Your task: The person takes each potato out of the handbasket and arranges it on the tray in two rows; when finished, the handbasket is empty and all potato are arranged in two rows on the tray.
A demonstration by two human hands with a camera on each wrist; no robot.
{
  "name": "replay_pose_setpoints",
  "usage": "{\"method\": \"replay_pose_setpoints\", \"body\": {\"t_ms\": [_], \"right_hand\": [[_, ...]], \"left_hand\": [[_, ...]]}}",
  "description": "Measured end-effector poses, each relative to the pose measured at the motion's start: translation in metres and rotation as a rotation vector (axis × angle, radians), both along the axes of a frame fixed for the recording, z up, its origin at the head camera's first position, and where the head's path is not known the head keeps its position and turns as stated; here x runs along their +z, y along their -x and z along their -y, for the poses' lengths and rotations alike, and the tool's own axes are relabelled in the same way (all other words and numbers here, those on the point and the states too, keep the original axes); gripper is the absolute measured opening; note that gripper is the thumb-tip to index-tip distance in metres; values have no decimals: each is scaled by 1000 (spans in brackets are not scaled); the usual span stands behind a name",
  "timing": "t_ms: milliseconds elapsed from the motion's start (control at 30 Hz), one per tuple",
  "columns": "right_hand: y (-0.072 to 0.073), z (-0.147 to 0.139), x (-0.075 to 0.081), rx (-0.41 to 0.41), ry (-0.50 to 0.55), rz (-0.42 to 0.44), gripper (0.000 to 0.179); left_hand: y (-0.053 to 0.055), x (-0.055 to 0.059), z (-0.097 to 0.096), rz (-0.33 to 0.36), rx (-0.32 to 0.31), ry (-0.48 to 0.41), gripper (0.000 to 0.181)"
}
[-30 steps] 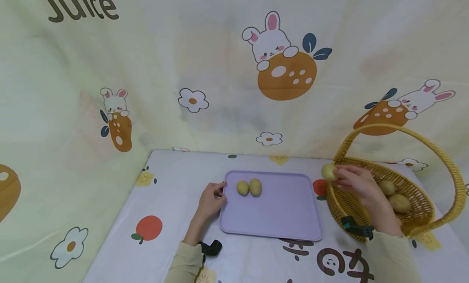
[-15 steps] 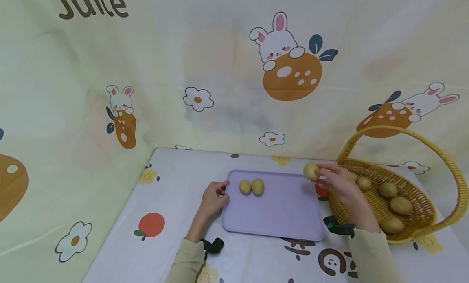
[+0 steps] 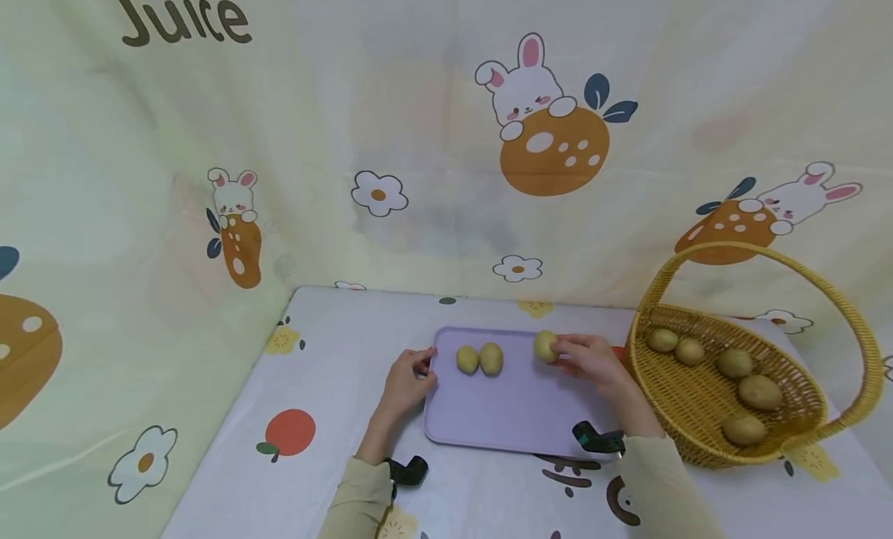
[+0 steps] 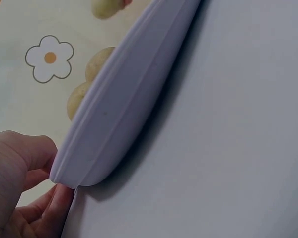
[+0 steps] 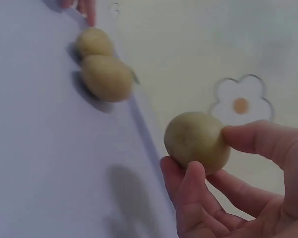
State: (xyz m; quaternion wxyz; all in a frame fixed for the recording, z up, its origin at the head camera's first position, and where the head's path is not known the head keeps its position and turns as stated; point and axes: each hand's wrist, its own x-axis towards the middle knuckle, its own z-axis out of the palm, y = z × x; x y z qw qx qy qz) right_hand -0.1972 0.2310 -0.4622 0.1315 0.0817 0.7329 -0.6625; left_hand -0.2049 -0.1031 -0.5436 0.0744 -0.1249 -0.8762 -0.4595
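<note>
Between thumb and fingertips, my right hand [image 3: 589, 361] pinches a round yellowish potato [image 3: 545, 347] over the right half of the lilac tray [image 3: 502, 415]. The right wrist view shows this potato [image 5: 196, 141] held off the tray, a shadow lying on the surface below. Two other potatoes, a smaller one [image 3: 467, 359] and a larger one [image 3: 491, 359], lie side by side near the tray's far left. My left hand [image 3: 406, 384] grips the tray's left rim; the left wrist view has its fingers at the rim's corner [image 4: 69, 173].
A yellow wicker basket [image 3: 687, 446] with a tall arched handle stands right of the tray, several potatoes [image 3: 760, 392] inside. A white printed cloth [image 3: 349, 329] covers the table. Behind it hangs a patterned curtain [image 3: 432, 236].
My right hand has carried the potato leftward from the basket's rim to above the tray. My left hand has stayed at the tray's left rim.
</note>
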Motion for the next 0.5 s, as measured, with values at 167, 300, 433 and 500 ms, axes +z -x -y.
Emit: {"method": "replay_pose_setpoints", "body": {"t_ms": [167,300,433,500], "right_hand": [[-1,14,-16,12,0,-9,44],[0,23,-23,-26,-24,-10,43],[1,31,-24,-38,-65,-1,43],[1,34,-23,-41,-91,0,43]], "left_hand": [[-1,0,-1,-10,3,-5,49],[0,0,-1,-9,5,1,49],[1,0,-2,-2,7,2,49],[1,1,-2,1,6,5,49]]}}
